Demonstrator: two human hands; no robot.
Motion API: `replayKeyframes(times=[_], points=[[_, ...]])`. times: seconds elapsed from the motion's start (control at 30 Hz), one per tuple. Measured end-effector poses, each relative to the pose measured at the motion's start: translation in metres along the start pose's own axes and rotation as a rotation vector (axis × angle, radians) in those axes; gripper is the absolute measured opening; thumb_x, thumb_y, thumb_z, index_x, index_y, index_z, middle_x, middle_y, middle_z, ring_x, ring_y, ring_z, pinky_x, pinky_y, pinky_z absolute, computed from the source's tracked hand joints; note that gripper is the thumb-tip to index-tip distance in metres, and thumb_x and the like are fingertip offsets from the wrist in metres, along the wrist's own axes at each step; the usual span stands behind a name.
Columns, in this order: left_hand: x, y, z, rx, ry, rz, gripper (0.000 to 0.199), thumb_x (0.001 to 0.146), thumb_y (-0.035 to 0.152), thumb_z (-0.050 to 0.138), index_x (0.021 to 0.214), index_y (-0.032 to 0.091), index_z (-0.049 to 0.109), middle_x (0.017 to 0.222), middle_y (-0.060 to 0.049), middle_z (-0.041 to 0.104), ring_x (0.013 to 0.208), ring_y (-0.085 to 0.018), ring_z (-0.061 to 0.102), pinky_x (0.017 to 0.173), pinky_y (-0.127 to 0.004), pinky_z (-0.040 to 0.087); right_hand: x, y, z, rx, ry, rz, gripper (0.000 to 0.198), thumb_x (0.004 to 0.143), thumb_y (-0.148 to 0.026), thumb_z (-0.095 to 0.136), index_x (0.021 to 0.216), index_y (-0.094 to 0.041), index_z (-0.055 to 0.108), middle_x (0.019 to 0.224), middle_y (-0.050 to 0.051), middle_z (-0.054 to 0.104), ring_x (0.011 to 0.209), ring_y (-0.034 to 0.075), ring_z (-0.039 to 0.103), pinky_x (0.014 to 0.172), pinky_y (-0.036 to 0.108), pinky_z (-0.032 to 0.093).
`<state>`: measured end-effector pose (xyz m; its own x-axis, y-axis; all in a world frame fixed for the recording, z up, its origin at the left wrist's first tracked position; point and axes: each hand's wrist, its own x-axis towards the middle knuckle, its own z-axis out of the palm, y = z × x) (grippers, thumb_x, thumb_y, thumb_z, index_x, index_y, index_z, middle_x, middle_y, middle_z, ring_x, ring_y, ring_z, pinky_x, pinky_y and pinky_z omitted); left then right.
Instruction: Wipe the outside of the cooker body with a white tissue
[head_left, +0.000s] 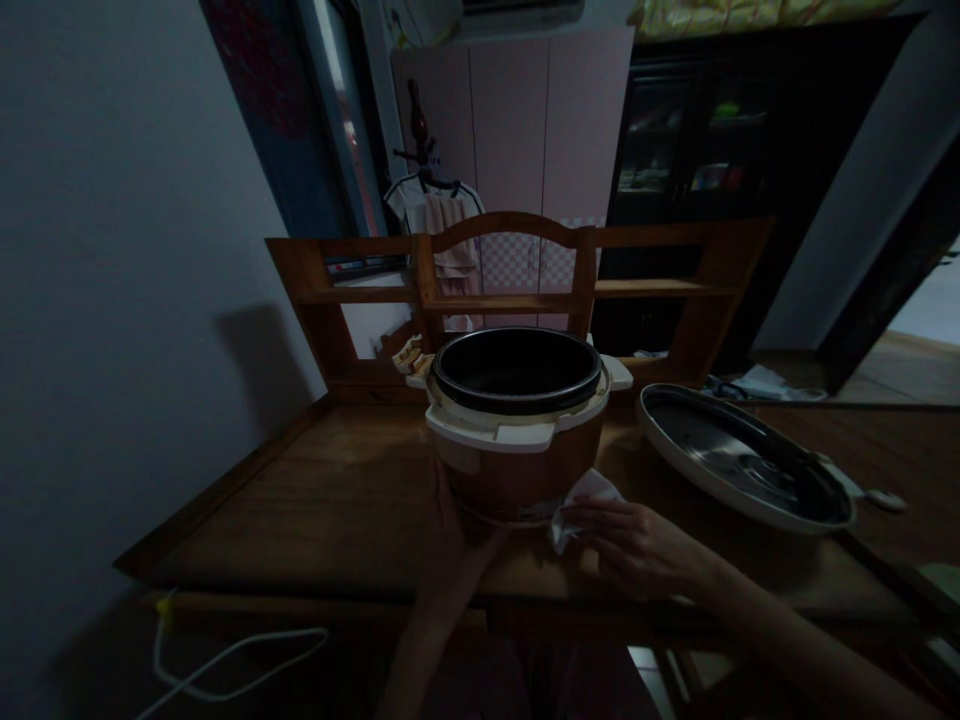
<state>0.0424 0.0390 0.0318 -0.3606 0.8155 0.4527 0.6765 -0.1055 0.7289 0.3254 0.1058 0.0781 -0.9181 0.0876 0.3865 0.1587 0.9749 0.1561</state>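
A rice cooker (517, 470) with a brown body and cream rim stands on the wooden desk, with its dark inner pot (517, 365) seated in the top. Low at its left front, my left hand (456, 550) grips the base, fingers up along the side and thumb across the front. My right hand (637, 545) pinches a crumpled white tissue (589, 495) and presses it against the lower right front, beside a small panel or label. To the right lies the detached lid (750, 460), its metal inner face turned up.
The wooden desk (322, 500) has a shelf rack (510, 300) along its back edge. A wall (150, 300) borders the left side. A white cord (240, 640) hangs at the front left. Wooden pieces (411, 355) sit behind the cooker. Clothes on a stand and cabinets are farther back.
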Motion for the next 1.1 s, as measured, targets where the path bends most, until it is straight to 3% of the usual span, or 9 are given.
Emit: replayKeyframes(times=[0.1, 0.27, 0.4, 0.57, 0.7, 0.77, 0.87, 0.97, 1.1], points=[[-0.006, 0.002, 0.011, 0.021, -0.011, -0.008, 0.119, 0.065, 0.061, 0.077, 0.155, 0.023, 0.009, 0.161, -0.017, 0.021, 0.150, -0.033, 0.018, 0.119, -0.053, 0.029, -0.015, -0.001, -0.002, -0.058, 0.029, 0.109, 0.048, 0.087, -0.008, 0.051, 0.134, -0.013, 0.057, 0.141, 0.014, 0.056, 0.135, 0.026, 0.048, 0.112, 0.044, 0.045], [-0.004, 0.003, 0.025, -0.050, 0.045, -0.042, 0.128, 0.065, 0.063, 0.075, 0.155, 0.023, -0.006, 0.163, -0.018, 0.008, 0.151, -0.033, 0.013, 0.119, -0.053, 0.027, -0.039, -0.008, -0.006, -0.101, 0.099, 0.353, 0.061, 0.091, -0.010, 0.050, 0.150, -0.019, 0.036, 0.153, 0.010, 0.042, 0.142, 0.027, 0.038, 0.115, 0.047, 0.040], [0.002, 0.000, 0.024, -0.070, 0.099, -0.033, 0.131, 0.060, 0.062, 0.079, 0.155, 0.025, -0.003, 0.163, -0.017, 0.012, 0.149, -0.035, 0.021, 0.117, -0.054, 0.031, -0.052, -0.020, -0.003, -0.038, 0.237, 0.568, 0.062, 0.095, -0.013, 0.044, 0.154, -0.024, 0.029, 0.155, 0.007, 0.039, 0.143, 0.026, 0.037, 0.115, 0.046, 0.040], [0.000, -0.006, 0.014, 0.004, 0.070, -0.026, 0.114, 0.069, 0.059, 0.074, 0.155, 0.028, 0.006, 0.162, -0.013, 0.020, 0.147, -0.034, 0.028, 0.116, -0.055, 0.033, -0.062, -0.035, 0.014, 0.108, 0.356, 0.834, 0.056, 0.098, -0.023, 0.044, 0.152, -0.032, 0.032, 0.155, 0.002, 0.040, 0.139, 0.024, 0.043, 0.113, 0.042, 0.041], [-0.003, -0.004, -0.004, 0.036, 0.140, -0.031, 0.091, 0.081, 0.052, 0.066, 0.154, 0.027, 0.018, 0.159, -0.012, 0.027, 0.146, -0.031, 0.029, 0.117, -0.053, 0.032, -0.062, -0.041, 0.022, 0.291, 0.445, 1.031, 0.048, 0.100, -0.033, 0.044, 0.147, -0.031, 0.041, 0.151, 0.002, 0.045, 0.137, 0.025, 0.046, 0.113, 0.044, 0.039], [-0.004, 0.008, -0.020, 0.006, 0.226, -0.021, 0.075, 0.087, 0.046, 0.059, 0.151, 0.025, 0.027, 0.155, -0.013, 0.035, 0.143, -0.029, 0.035, 0.117, -0.050, 0.034, -0.061, -0.043, 0.024, 0.366, 0.471, 1.112, 0.047, 0.100, -0.037, 0.044, 0.146, -0.030, 0.043, 0.150, 0.002, 0.047, 0.136, 0.025, 0.046, 0.113, 0.044, 0.038], [-0.001, 0.048, -0.047, -0.044, 0.433, 0.004, 0.062, 0.087, 0.042, 0.062, 0.143, 0.025, 0.042, 0.146, -0.010, 0.046, 0.138, -0.028, 0.042, 0.117, -0.049, 0.033, -0.059, -0.044, 0.026, 0.391, 0.476, 1.109, 0.050, 0.099, -0.039, 0.045, 0.148, -0.028, 0.040, 0.152, 0.003, 0.044, 0.138, 0.026, 0.043, 0.114, 0.046, 0.036], [0.015, 0.097, -0.065, -0.130, 0.477, 0.234, 0.045, 0.094, 0.031, 0.050, 0.138, 0.024, 0.046, 0.143, -0.008, 0.048, 0.136, -0.025, 0.043, 0.117, -0.047, 0.033, -0.059, -0.045, 0.028, 0.357, 0.474, 1.057, 0.052, 0.099, -0.040, 0.045, 0.149, -0.028, 0.039, 0.152, 0.004, 0.043, 0.138, 0.028, 0.044, 0.113, 0.047, 0.037], [0.062, 0.135, -0.062, 0.022, 0.415, 0.582, 0.028, 0.096, 0.024, 0.040, 0.112, 0.021, 0.062, 0.117, -0.006, 0.066, 0.122, -0.024, 0.054, 0.116, -0.051, 0.029, -0.060, -0.045, 0.028, 0.323, 0.486, 1.072, 0.053, 0.098, -0.041, 0.046, 0.149, -0.027, 0.040, 0.150, 0.005, 0.046, 0.135, 0.029, 0.047, 0.110, 0.048, 0.042]])
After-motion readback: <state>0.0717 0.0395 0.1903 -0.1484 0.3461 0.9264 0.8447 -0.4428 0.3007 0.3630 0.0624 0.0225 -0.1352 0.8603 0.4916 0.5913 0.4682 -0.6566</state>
